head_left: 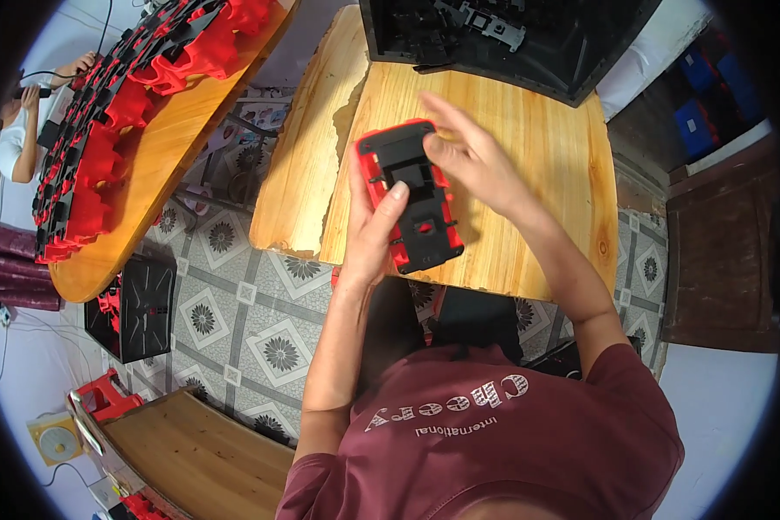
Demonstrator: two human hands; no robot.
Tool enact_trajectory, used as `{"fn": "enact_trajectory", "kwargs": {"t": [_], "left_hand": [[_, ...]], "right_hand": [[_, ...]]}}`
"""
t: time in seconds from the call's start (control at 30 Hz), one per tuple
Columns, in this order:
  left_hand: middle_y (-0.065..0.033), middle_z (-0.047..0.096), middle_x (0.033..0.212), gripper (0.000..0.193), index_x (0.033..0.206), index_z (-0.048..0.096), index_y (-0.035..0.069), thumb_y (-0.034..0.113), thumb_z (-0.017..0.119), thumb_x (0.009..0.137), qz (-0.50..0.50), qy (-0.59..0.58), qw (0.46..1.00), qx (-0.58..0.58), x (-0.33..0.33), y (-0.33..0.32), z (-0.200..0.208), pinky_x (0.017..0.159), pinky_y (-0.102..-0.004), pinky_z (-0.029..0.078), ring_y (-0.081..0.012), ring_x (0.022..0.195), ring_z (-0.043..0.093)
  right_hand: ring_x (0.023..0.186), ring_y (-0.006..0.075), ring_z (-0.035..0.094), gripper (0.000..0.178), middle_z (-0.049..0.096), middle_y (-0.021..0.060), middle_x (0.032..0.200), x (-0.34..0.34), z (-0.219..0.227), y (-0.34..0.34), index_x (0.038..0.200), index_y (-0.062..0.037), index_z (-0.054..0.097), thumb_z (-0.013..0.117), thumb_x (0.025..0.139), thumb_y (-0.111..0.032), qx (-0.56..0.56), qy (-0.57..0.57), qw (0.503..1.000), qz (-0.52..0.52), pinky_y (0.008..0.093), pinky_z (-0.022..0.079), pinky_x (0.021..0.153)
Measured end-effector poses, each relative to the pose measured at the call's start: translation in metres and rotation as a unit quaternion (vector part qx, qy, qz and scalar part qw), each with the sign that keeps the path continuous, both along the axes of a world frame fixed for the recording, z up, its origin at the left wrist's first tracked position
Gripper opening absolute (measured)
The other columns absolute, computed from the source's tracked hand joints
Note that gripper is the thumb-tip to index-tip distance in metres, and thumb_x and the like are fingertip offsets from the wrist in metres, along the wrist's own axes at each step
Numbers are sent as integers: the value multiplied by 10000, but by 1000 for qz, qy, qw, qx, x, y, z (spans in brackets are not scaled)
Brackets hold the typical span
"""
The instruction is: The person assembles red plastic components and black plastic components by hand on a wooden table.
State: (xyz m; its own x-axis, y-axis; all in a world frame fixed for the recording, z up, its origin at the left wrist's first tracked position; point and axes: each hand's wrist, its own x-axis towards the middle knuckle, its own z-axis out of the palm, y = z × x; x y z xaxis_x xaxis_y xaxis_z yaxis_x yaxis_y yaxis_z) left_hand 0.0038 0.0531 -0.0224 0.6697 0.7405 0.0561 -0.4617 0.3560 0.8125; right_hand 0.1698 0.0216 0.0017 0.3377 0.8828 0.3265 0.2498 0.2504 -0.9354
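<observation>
A red and black plastic device casing [423, 204] is held up over the near part of the wooden table. It is tilted, with its black face toward me and red edging along its sides. My left hand [373, 232] wraps around its left side, the thumb lying across the black face. At the casing's upper right edge is my right hand [481, 165], fingers stretched out and slightly blurred. Its thumb is close to the casing; whether it touches, I cannot tell.
A black bin [572, 87] with dark and grey parts stands at the table's [529, 217] far edge. Many red and black casings [104, 165] line another table [169, 139] at left, beyond which a person [17, 139] sits. A black crate [147, 303] stands below it.
</observation>
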Motion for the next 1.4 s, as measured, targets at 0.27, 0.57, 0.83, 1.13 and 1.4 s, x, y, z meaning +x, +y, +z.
{"fn": "enact_trajectory", "kwargs": {"t": [0.27, 0.57, 0.83, 1.13, 1.4], "left_hand": [[-167, 370, 1422, 798, 1534, 34, 51, 128, 551, 931, 244, 83, 954, 152, -33, 0, -12, 1067, -371, 382, -241, 1280, 431], [-178, 174, 1539, 1187, 1526, -154, 85, 139, 715, 719, 440, 22, 834, 333, -127, -46, 33, 1117, -368, 275, -268, 1391, 285], [-191, 287, 1425, 1208, 1527, -8, 43, 381, 802, 697, 813, 169, 425, 361, -284, -11, 4, 1072, -434, 338, -303, 1271, 399], [-160, 627, 1021, 505, 1110, 529, -24, 245, 793, 774, 794, 28, 602, 76, -649, 281, 154, 737, -477, 603, -262, 812, 677], [-157, 683, 1025, 415, 1032, 654, 88, 464, 497, 952, 422, 119, 898, 29, -680, 469, 106, 875, -461, 525, -330, 913, 663]], "right_hand": [[1384, 217, 330, 834, 321, 135, 1491, -29, 14, 14, 1523, -22, 150, 618, 939, -388, -42, 97, 940, 324, 345, 261, 1136], [1112, 224, 590, 772, 544, 133, 1268, -114, 17, 4, 1425, 41, 344, 708, 752, -65, -45, 39, 901, 429, 349, 485, 955], [1400, 304, 328, 1201, 226, 180, 1560, -218, 75, 54, 1524, -28, 164, 752, 676, -641, 30, -74, 816, 573, 411, 352, 1080], [1216, 225, 531, 474, 466, 162, 1423, -111, 33, 34, 1246, 23, 593, 653, 784, -60, -169, -167, 942, 239, 323, 477, 930], [1081, 173, 566, 404, 566, 117, 1287, -30, 22, -71, 1211, 17, 609, 682, 860, -169, -225, -193, 955, -26, 298, 468, 900]]}}
